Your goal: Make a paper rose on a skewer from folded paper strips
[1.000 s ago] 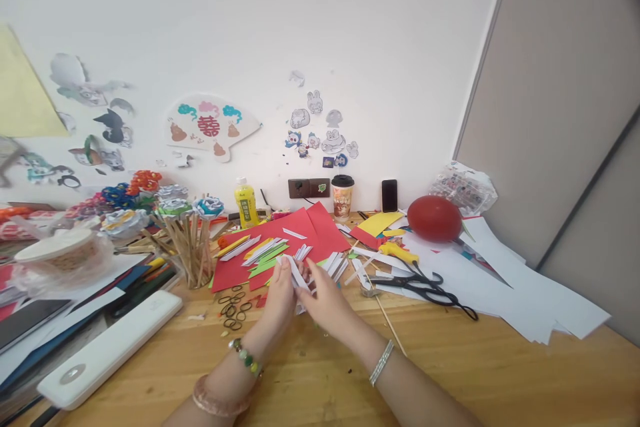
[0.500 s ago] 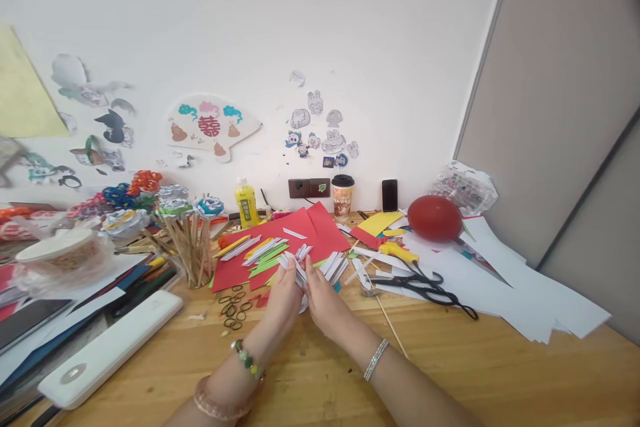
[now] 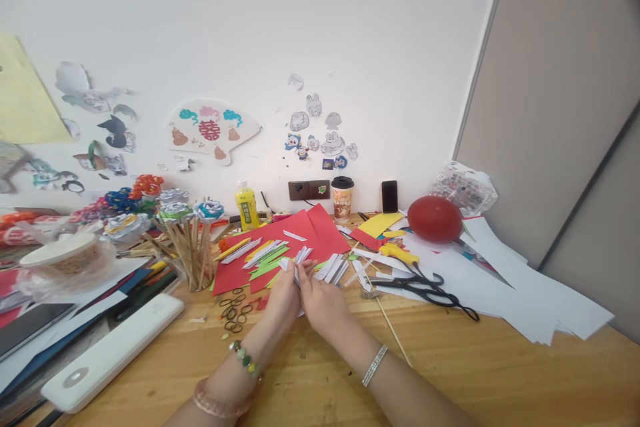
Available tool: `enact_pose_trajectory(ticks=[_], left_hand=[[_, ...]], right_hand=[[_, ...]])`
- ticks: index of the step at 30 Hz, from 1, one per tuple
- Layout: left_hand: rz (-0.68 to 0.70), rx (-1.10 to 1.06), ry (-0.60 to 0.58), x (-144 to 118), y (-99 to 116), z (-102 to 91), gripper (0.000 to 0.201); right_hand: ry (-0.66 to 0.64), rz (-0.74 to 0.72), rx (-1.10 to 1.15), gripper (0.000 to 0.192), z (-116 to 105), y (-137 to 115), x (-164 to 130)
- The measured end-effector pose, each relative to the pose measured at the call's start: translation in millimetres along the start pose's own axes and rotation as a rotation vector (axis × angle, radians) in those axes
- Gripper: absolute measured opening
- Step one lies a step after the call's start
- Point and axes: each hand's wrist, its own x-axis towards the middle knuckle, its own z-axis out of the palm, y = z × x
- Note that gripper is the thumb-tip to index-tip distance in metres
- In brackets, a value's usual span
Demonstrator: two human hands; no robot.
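Pinching one folded white strip (image 3: 295, 271) at frame centre between both hands, left hand (image 3: 281, 298) and right hand (image 3: 323, 303), you have many cut strips (image 3: 334, 268) on the desk (image 3: 450, 373) unfolded, so most work seems left.

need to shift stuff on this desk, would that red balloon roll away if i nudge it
Probably yes: the red balloon looks round and inflated, so likely very light and apt to roll. It rests on loose white paper sheets, which may slide too. The scissors nearby could pop it.

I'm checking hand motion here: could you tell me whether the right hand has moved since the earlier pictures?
Yes. The right hand has moved up the desk, away from the person, closer to the red paper.
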Motion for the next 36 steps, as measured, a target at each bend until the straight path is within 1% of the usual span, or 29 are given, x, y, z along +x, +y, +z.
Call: enact_pose_trajectory(ticks=[2,4,6,10,13,15,19,21,23,25,26,28,30,31,32,34,36], left_hand=[[-0.027,0.029,-0.086,0.9,2.6,-1.0,0.031],[-0.023,0.038,-0.142,1.1,5.0,-2.2,0.029],[-0.022,0.026,-0.151,0.6,6.8,-2.8,0.027],[-0.064,0.041,-0.153,-1.3,9.4,0.4,0.027],[-0.005,0.071,-0.143,-2.9,11.8,4.6,0.025],[0.032,0.097,-0.130,-3.8,13.7,6.5,0.024],[-0.021,0.139,-0.126,-4.6,16.7,6.5,0.024],[-0.042,0.141,-0.143,-4.8,17.3,5.3,0.026],[-0.004,0.129,-0.160,-5.3,17.7,4.3,0.030],[0.059,0.130,-0.145,-6.3,18.7,4.1,0.034],[0.089,0.136,-0.130,-7.0,19.4,4.3,0.036],[0.131,0.151,-0.103,-8.5,20.8,5.1,0.039],[0.147,0.164,-0.094,-9.6,21.5,5.4,0.041],[0.152,0.169,-0.094,-10.0,21.4,5.0,0.040],[0.153,0.172,-0.098,-10.1,21.1,4.3,0.038],[0.148,0.164,-0.120,-10.1,20.5,2.4,0.038],[0.160,0.149,-0.154,-9.9,20.5,1.0,0.042]], right_hand=[[0.009,-0.018,0.110,0.057,-2.0,2.9,-0.3],[0.011,-0.046,0.246,0.056,-6.8,5.3,-2.0],[-0.003,-0.068,0.369,0.054,-12.8,5.9,-4.6],[-0.025,-0.126,0.556,0.050,-22.9,2.1,-8.1],[-0.053,-0.158,0.606,0.049,-25.8,-1.3,-8.1],[-0.071,-0.157,0.595,0.051,-24.7,-2.2,-7.5],[-0.059,-0.163,0.513,0.052,-20.2,-1.4,-6.6],[-0.067,-0.179,0.520,0.053,-19.9,-1.2,-7.0],[-0.065,-0.198,0.603,0.054,-20.5,-2.3,-8.3],[-0.029,-0.200,0.754,0.053,-19.8,-5.0,-10.2],[0.004,-0.181,0.837,0.050,-18.3,-6.9,-11.2],[0.090,-0.095,0.977,0.042,-12.7,-11.1,-12.5],[0.139,0.006,1.062,0.036,-4.7,-14.5,-12.7],[0.129,0.050,1.097,0.036,-0.6,-15.6,-12.3],[0.091,0.090,1.139,0.037,3.0,-16.1,-11.7],[-0.016,0.153,1.221,0.039,7.2,-15.6,-10.3],[-0.076,0.160,1.236,0.040,6.5,-13.8,-9.5]])
